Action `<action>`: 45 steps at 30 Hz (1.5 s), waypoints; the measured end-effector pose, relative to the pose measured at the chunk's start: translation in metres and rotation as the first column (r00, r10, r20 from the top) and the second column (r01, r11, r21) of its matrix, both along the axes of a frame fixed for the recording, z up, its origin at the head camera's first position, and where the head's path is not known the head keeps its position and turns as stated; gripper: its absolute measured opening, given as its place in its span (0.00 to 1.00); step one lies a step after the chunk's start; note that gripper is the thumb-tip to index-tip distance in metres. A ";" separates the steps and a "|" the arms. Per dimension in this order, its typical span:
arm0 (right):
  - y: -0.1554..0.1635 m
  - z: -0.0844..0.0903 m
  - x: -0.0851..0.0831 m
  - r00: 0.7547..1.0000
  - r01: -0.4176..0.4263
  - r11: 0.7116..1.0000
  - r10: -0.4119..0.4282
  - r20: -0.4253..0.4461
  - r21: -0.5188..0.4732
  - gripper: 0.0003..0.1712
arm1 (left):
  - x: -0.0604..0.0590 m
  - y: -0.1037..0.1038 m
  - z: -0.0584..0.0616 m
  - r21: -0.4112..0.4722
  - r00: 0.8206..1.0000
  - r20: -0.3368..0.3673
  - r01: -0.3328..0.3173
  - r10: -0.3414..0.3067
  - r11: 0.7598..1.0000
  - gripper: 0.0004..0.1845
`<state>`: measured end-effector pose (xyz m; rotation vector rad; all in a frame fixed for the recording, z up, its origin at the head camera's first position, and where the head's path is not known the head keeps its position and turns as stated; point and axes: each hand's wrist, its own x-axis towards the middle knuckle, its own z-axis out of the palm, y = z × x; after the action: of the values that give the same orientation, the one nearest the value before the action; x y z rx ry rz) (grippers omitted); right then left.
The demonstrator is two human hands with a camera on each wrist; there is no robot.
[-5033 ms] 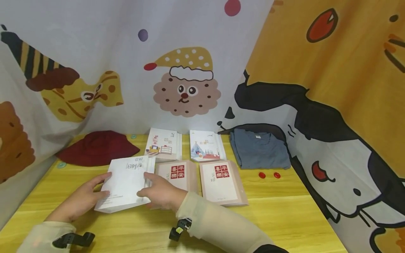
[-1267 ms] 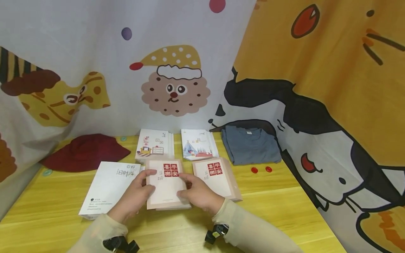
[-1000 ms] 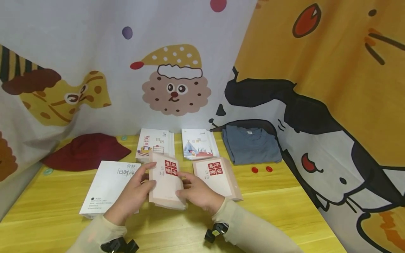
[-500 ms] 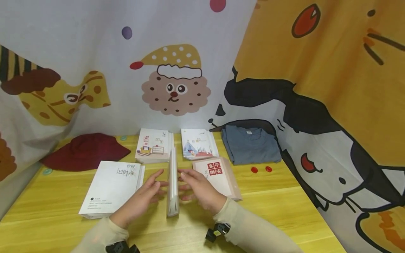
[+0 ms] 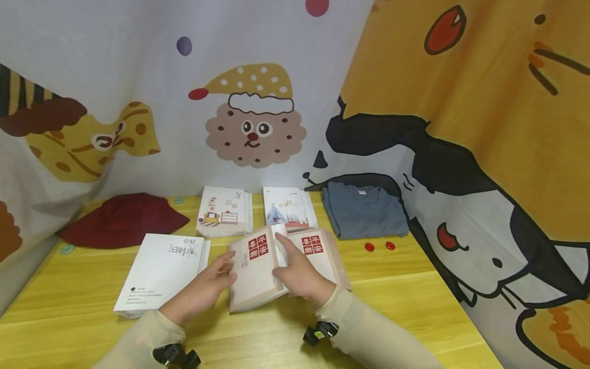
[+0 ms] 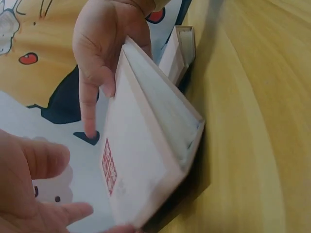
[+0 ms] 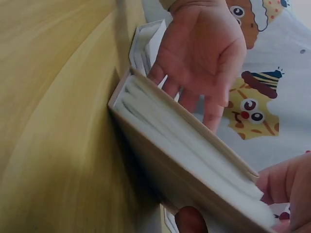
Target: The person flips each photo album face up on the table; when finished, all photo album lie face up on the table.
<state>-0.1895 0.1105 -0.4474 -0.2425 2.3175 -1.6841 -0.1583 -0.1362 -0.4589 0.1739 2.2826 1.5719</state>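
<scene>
In the head view, a pale pink photo album (image 5: pixel 254 279) with red characters on its cover is tilted above the yellow table (image 5: pixel 221 335). My right hand (image 5: pixel 305 270) grips its right side, the thumb along the page edge. At its left edge, my left hand (image 5: pixel 203 288) has its fingers extended, touching or very near the cover. The left wrist view shows the album's leaves (image 6: pixel 167 116) slightly fanned between the covers. In the right wrist view, the left hand (image 7: pixel 204 53) stands behind the album with loosely straight fingers. A matching pink album (image 5: pixel 329 271) lies partly hidden behind the right hand.
A white album (image 5: pixel 156 274) lies at left. Two illustrated white albums (image 5: pixel 223 212) stand along the back, with a dark red hat (image 5: pixel 126 220) left of them and a folded blue-grey shirt (image 5: pixel 364 212) right. Red buttons (image 5: pixel 370 247) and greenish buttons (image 5: pixel 67 249) lie nearby.
The white album was set down at left. The pink album was picked up, turned on edge, then tipped back cover-up; the right hand now grips its right side and the left hand has loosened.
</scene>
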 end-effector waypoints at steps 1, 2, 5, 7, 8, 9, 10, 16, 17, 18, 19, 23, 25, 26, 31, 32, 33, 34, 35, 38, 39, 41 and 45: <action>0.000 -0.001 0.000 1.000 -0.007 1.000 0.007 -0.003 0.021 0.50 | -0.001 0.000 -0.001 0.008 1.000 0.005 -0.005 0.005 1.000 0.36; 0.000 -0.002 0.000 1.000 -0.021 0.999 0.022 -0.017 0.046 0.47 | -0.002 -0.001 -0.002 0.011 1.000 0.007 -0.011 0.011 1.000 0.37; -0.003 -0.006 -0.001 0.997 -0.048 0.993 0.054 -0.053 0.106 0.43 | -0.003 -0.002 -0.004 0.022 0.999 0.023 -0.046 0.046 0.999 0.38; -0.005 -0.009 -0.001 0.995 -0.060 0.989 0.070 -0.072 0.136 0.45 | -0.003 -0.003 -0.004 0.015 0.998 0.026 -0.064 0.063 0.998 0.39; -0.007 -0.011 0.000 0.995 -0.060 0.987 0.071 -0.075 0.147 0.46 | -0.003 -0.004 -0.004 0.005 0.997 0.027 -0.073 0.073 0.997 0.39; -0.008 -0.013 -0.001 0.995 -0.058 0.986 0.070 -0.074 0.156 0.47 | -0.004 -0.005 -0.003 -0.007 0.996 0.028 -0.082 0.083 0.997 0.39; -0.010 -0.013 -0.001 0.996 -0.054 0.987 0.064 -0.063 0.150 0.48 | -0.004 -0.006 -0.003 -0.018 0.996 0.025 -0.090 0.090 0.996 0.40; -0.018 -0.012 -0.002 1.000 -0.001 0.995 0.000 0.010 0.104 0.48 | -0.007 -0.009 0.000 -0.046 0.993 0.029 -0.115 0.117 0.992 0.42; -0.019 -0.012 -0.003 1.000 0.009 0.996 -0.010 0.010 0.091 0.48 | -0.007 -0.009 0.000 -0.045 0.993 0.032 -0.116 0.117 0.992 0.42; -0.019 -0.012 -0.004 1.000 0.015 0.997 -0.016 0.012 0.076 0.48 | -0.007 -0.009 0.001 -0.044 0.992 0.034 -0.116 0.118 0.992 0.41; -0.019 -0.013 -0.005 1.000 0.018 0.998 -0.019 0.019 0.058 0.48 | -0.007 -0.009 0.001 -0.046 0.992 0.034 -0.117 0.119 0.992 0.41; -0.018 -0.015 -0.009 1.000 0.012 1.000 -0.012 0.028 -0.020 0.47 | -0.007 -0.009 0.004 -0.068 0.992 0.023 -0.125 0.126 0.990 0.41; -0.016 -0.017 -0.010 1.000 0.005 0.999 -0.003 0.027 -0.044 0.46 | -0.006 -0.010 0.005 -0.074 0.992 0.015 -0.126 0.127 0.989 0.40; -0.015 -0.017 -0.011 1.000 -0.002 0.998 0.003 0.018 -0.056 0.46 | -0.006 -0.010 0.005 -0.074 0.992 0.011 -0.125 0.126 0.989 0.40; -0.004 -0.013 -0.011 1.000 -0.027 0.997 0.026 -0.018 -0.069 0.43 | -0.005 -0.009 0.009 -0.070 0.990 -0.062 -0.132 0.128 0.989 0.40; -0.001 -0.010 -0.011 0.999 -0.029 0.997 0.027 -0.025 -0.067 0.42 | -0.004 -0.008 0.011 -0.077 0.987 -0.090 -0.139 0.132 0.987 0.40; 0.003 -0.008 -0.011 0.999 -0.027 0.998 0.025 -0.036 -0.058 0.41 | -0.003 -0.008 0.013 -0.081 0.984 -0.119 -0.145 0.134 0.986 0.39; 0.006 -0.005 -0.011 0.998 -0.022 0.999 0.019 -0.053 -0.044 0.40 | -0.002 -0.007 0.015 -0.082 0.980 -0.146 -0.148 0.135 0.986 0.38; 0.011 -0.004 -0.011 0.998 -0.017 0.999 0.015 -0.065 -0.034 0.40 | -0.001 -0.005 0.018 -0.082 0.976 -0.170 -0.149 0.134 0.985 0.38; 0.024 0.001 -0.012 0.995 0.012 1.000 -0.011 -0.102 0.011 0.39 | 0.000 0.002 0.023 -0.072 0.967 -0.221 -0.142 0.123 0.987 0.35; 0.029 0.003 -0.012 0.994 0.025 0.999 -0.022 -0.111 0.023 0.38 | -0.001 0.004 0.023 -0.060 0.967 -0.226 -0.133 0.116 0.989 0.35; 0.039 0.004 -0.013 0.991 0.051 0.998 -0.045 -0.129 0.045 0.39 | -0.003 0.012 0.023 -0.035 0.968 -0.227 -0.115 0.104 0.993 0.34; 0.058 0.005 -0.013 0.984 0.108 0.991 -0.096 -0.147 0.078 0.40 | -0.005 0.029 0.017 0.035 0.972 -0.215 -0.090 0.096 0.995 0.32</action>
<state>-0.2026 0.1688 -0.4422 -0.2390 2.5414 -1.6585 -0.1634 -0.1069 -0.4420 0.2603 2.4696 1.7033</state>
